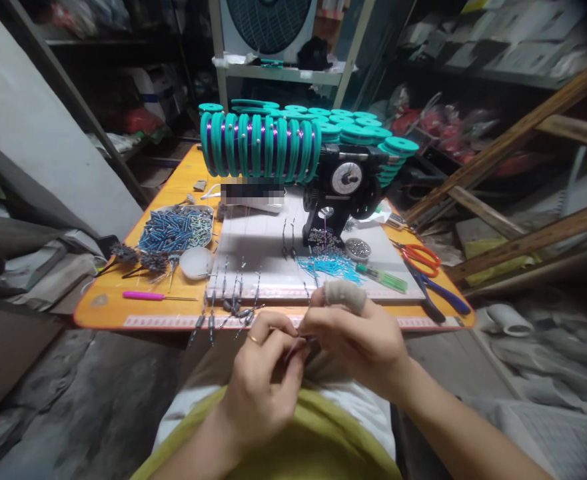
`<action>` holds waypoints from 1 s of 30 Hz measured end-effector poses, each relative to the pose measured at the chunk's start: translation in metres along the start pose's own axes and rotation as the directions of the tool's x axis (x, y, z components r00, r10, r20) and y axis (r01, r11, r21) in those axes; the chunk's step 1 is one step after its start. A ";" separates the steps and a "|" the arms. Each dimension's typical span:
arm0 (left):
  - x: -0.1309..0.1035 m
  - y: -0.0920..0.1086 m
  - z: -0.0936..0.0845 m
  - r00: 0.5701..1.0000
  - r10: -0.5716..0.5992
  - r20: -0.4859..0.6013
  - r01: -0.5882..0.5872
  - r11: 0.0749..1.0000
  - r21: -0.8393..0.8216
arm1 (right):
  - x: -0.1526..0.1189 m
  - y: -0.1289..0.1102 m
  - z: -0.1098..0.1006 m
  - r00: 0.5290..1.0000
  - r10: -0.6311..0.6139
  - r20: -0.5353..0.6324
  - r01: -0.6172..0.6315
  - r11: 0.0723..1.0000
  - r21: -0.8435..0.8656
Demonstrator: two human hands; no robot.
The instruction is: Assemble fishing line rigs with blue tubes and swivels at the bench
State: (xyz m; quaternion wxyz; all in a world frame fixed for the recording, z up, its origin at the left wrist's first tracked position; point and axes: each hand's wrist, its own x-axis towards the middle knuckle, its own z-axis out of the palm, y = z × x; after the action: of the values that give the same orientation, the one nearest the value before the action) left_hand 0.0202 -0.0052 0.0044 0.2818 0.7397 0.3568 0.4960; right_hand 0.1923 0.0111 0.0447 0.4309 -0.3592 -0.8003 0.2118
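In front of my lap, below the table's near edge, both hands meet with fingertips pinched. My left hand (268, 373), with a ring on one finger, grips a thin purple line (293, 348). Close against it, my right hand (360, 333) pinches the same spot; a grey wrap (344, 295) covers one of its fingers. Any small part between the fingertips is hidden. Just beyond, dark sinker-like weights (233, 305) on short twisted strands hang at the white board's front edge. Light-blue thin pieces (330, 268) are heaped on the board beyond my right hand.
On the orange table (108, 297) stands a black winding device (346, 180) with teal spools (260, 147). Leftward are a tray of blue pieces (166, 230), a white round dish (196, 263) and a pink-handled tool (143, 295). Rightward lie orange-handled scissors (423, 259), blue-handled pliers (446, 297) and a green tube (383, 277).
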 end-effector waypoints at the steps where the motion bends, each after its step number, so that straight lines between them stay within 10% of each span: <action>1: -0.001 -0.001 0.001 0.995 0.097 -0.006 -0.096 0.991 0.094 | 0.004 0.000 0.002 0.999 -0.032 -0.033 0.031 0.999 -0.032; 6: 0.001 -0.002 -0.001 0.952 0.300 0.051 -0.304 0.930 0.206 | 0.015 -0.002 0.005 0.996 -0.060 -0.060 0.052 0.991 -0.125; 15: -0.002 0.010 0.011 0.978 -0.202 -0.056 0.191 0.968 -0.160 | 0.005 -0.004 0.008 0.983 -0.080 -0.167 0.059 0.990 -0.128; 19: -0.003 0.012 0.012 0.903 -0.428 -0.038 0.356 0.794 -0.493 | -0.011 -0.005 0.010 0.974 -0.020 -0.225 0.065 0.979 0.194; 24: -0.001 0.012 0.010 0.795 -0.587 0.155 0.459 0.413 -0.787 | -0.037 -0.004 0.016 0.949 0.315 0.000 -0.220 0.663 0.716; 30: 0.001 0.019 0.017 0.671 -0.616 0.413 0.534 0.014 -0.846 | -0.044 -0.011 0.008 0.973 0.206 -0.103 -0.202 0.978 0.045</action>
State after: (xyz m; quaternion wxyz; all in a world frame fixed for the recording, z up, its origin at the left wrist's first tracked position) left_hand 0.0407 -0.0162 0.0135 0.8128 0.2021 0.2780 0.4703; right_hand 0.1973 -0.0301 0.0239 0.4555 -0.4428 -0.7310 0.2490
